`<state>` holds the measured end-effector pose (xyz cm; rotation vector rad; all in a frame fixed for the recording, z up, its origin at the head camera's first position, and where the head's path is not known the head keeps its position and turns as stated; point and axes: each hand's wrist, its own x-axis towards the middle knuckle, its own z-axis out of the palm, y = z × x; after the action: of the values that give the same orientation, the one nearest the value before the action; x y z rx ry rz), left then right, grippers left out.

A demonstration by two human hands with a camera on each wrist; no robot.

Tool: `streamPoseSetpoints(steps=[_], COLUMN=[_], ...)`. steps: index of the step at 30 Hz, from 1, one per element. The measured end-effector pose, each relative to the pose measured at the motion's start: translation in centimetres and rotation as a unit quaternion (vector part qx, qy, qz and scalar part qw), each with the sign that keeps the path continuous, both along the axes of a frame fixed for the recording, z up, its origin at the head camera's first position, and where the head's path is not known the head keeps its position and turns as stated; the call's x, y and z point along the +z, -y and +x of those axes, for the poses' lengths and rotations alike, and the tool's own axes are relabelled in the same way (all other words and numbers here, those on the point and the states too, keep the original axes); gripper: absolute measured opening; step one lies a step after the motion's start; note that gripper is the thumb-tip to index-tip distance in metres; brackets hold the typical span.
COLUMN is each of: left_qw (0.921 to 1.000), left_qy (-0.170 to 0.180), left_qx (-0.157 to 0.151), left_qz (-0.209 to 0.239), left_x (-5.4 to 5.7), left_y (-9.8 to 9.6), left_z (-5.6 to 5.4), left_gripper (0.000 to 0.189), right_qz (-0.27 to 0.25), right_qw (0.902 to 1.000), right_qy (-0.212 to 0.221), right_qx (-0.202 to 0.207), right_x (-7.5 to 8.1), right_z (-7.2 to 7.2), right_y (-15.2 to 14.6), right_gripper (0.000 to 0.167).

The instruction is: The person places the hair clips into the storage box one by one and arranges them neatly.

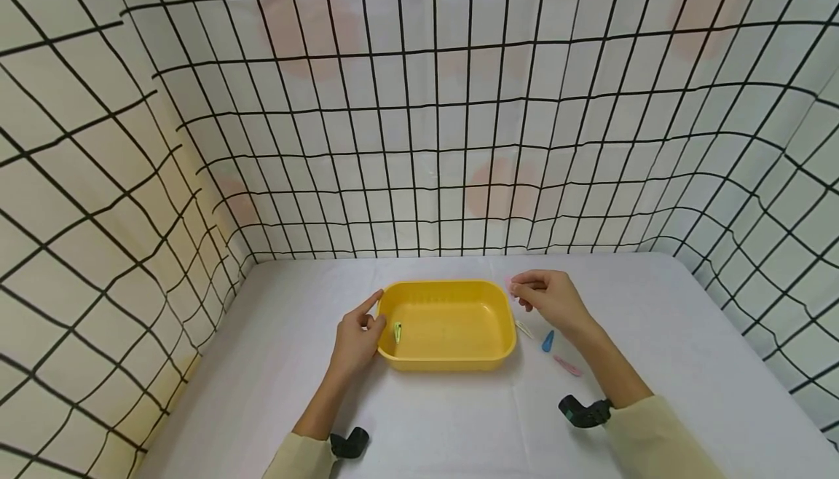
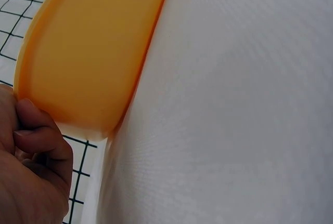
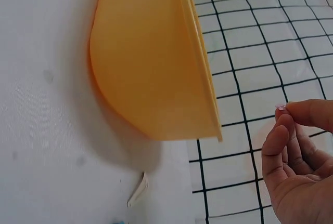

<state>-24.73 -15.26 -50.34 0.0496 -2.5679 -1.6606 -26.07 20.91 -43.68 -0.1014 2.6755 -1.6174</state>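
Observation:
A yellow plastic basin point(image 1: 446, 363) stands on the white-covered table. My left hand point(image 1: 357, 341) holds its left rim, the thumb on the edge and the index finger stretched along the far corner. Inside, near the left wall, lies a yellow-green hair clip point(image 1: 397, 332). Just beyond the basin's right rim, my right hand point(image 1: 552, 299) pinches a small pink hair clip point(image 3: 281, 107) between thumb and fingertip, most of it hidden. On the cloth right of the basin lie a cream hair clip point(image 1: 524, 329), a blue hair clip point(image 1: 548, 341) and another pink hair clip point(image 1: 566, 365).
Black wire grid point(image 1: 452, 151) over pale cloth surrounds the table point(image 1: 452, 428) at the back and both sides. A black wrist camera mount point(image 1: 585, 412) sits at the right sleeve, and another black mount point(image 1: 349, 443) at the left sleeve.

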Motion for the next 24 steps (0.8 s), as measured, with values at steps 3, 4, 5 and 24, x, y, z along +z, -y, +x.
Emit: streamPoseSetpoints(steps=[3,4,5,24], left_qw=[1.0,1.0,1.0,1.0], left_qy=[-0.002,-0.002,-0.003,-0.009], left_qx=[0.0,0.0,0.0,0.0], left_qz=[-0.001,-0.001,0.0,0.0], left_x=[0.0,0.0,0.0,-0.1], left_y=[0.0,0.0,0.0,0.0], left_z=[0.0,0.0,0.0,-0.1], left_gripper=[0.051,0.051,0.051,0.051], right_qz=[-0.005,-0.008,-0.012,-0.051], right_qw=[1.0,0.9999,0.9999,0.9974], right_qy=[0.002,0.002,0.003,0.012], right_qx=[0.004,0.006,0.008,0.05], right_x=[-0.1,-0.1,-0.1,-1.0], right_z=[-0.1,-0.1,-0.2,-0.9], right_y=[0.8,1.1,1.4,6.3], right_gripper=[0.027,0.027,0.026,0.022])
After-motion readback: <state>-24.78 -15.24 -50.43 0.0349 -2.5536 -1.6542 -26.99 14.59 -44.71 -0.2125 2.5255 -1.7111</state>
